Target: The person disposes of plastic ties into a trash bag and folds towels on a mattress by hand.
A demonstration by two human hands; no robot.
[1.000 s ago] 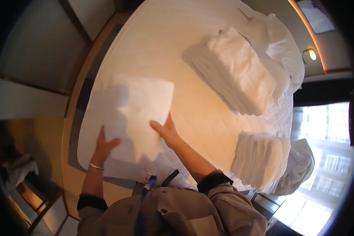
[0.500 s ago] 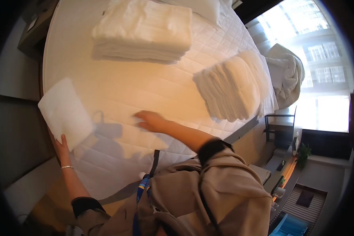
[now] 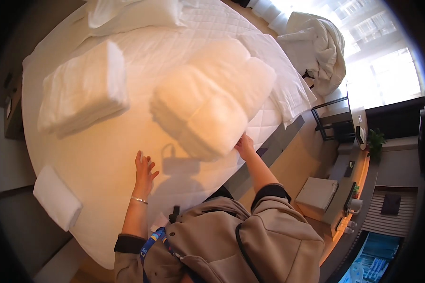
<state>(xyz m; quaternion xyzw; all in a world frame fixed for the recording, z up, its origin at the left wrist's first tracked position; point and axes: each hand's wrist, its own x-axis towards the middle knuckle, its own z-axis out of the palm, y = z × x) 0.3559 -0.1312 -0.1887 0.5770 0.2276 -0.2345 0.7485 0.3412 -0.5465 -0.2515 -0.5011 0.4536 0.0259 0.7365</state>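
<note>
Bed — folded stack lengthwise toward window; left fingers apart, right fingers (at edge) unclear.

Lane between folded stack and large pile; pile blocks right grip.

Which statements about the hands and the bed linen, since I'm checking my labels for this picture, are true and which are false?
1. The left hand grips the small folded white bundle. False: that hand is empty, and the bundle lies apart from it at the edge of the bed.
2. The right hand is at the edge of the large white pile. True.
3. The bracelet is on the right arm. False: it is on the left.
4. Crumpled pale bedding sits near the window. True.
</note>
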